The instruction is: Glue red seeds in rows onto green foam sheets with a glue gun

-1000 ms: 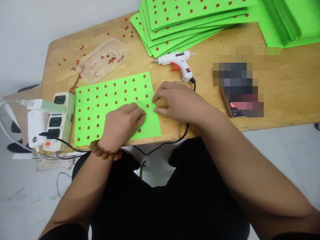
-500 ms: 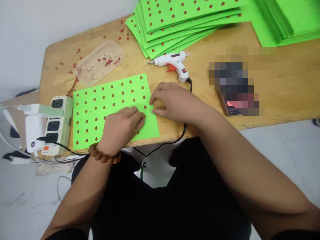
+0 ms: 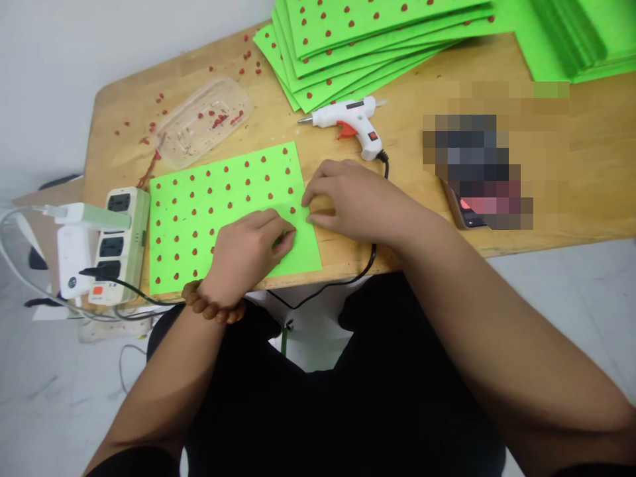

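A green sheet with rows of small red pieces lies at the table's front edge. Over its lower right part is my left hand, thumb and forefinger pinched on a small red piece close to the sheet. My right hand rests at the sheet's right edge, its thumb and fingers apart with nothing between them. Behind it lies a white glue gun, nozzle to the left. A clear plastic tray holds some red pieces.
A stack of dotted green sheets is at the back, with more green sheets at the right. The power strip stands left of the sheet. A phone lies at the right. The glue gun's black cord runs over the front edge.
The view has shifted slightly, so the table appears a little further right and higher. Both hands hold nearly the same places over the sheet.
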The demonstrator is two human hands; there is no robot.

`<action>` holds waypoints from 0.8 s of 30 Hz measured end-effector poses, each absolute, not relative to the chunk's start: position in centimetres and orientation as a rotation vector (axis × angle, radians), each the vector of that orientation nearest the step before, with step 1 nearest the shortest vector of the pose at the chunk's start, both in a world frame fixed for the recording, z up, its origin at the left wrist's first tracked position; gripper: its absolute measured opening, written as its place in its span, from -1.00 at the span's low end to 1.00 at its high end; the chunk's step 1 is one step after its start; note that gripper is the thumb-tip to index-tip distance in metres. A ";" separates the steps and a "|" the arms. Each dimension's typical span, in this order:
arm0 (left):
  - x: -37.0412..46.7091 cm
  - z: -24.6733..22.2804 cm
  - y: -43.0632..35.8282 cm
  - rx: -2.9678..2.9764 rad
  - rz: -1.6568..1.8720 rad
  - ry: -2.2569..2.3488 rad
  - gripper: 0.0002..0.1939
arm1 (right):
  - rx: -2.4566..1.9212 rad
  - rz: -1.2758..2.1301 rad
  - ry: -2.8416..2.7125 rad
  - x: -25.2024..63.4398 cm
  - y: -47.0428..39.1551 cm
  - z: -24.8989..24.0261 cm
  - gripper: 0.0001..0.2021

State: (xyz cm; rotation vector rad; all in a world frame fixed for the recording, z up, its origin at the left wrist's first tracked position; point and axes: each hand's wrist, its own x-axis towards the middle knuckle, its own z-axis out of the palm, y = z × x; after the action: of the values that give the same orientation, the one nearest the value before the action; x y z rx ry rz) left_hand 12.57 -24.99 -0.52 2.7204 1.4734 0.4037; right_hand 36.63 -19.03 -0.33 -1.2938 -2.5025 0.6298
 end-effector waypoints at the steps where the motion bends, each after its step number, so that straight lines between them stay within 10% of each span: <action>1: 12.6 -0.6 -25.0 2.717 0.417 1.468 -0.82 | -1.295 0.632 -2.502 36.6 -19.0 -0.3 -0.82; 24: 13.1 -0.1 -25.6 2.994 0.284 1.395 -0.73 | -1.294 0.641 -2.545 36.6 -19.0 -0.1 -0.79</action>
State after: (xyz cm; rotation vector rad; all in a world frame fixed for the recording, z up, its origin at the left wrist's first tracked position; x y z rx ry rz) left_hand 13.09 -25.60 -0.10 2.9945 1.3951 0.2838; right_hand 36.63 -18.99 -0.12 -1.2944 -2.5451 0.6408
